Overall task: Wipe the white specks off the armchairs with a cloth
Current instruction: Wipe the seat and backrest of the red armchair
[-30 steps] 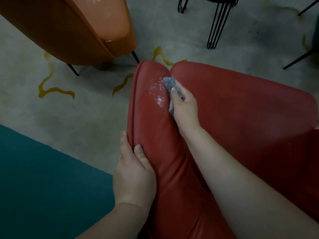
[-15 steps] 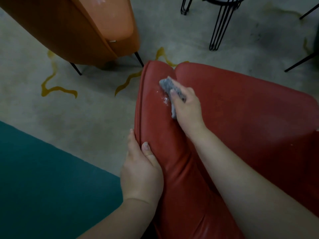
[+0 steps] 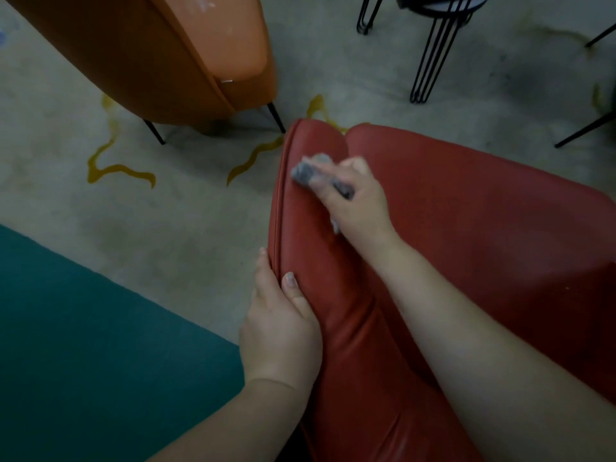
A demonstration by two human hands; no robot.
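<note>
Red armchair [image 3: 466,228] on grey floor [image 3: 166,228], right hand [image 3: 356,198] grip around cloth [image 3: 301,170], left hand [image 3: 280,328] clasping armrest

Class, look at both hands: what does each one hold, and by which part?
The right hand holds the grey cloth, bunched under its fingers. The left hand grips the red armchair by its outer armrest edge.

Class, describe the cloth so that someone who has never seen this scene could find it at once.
Start at the red armchair that fills the right side of the view. Follow its padded arm toward the far end, where the right hand presses down on it. The cloth is the small grey bundle under those fingers, blurred by motion, the only grey soft thing against the red upholstery.
</note>
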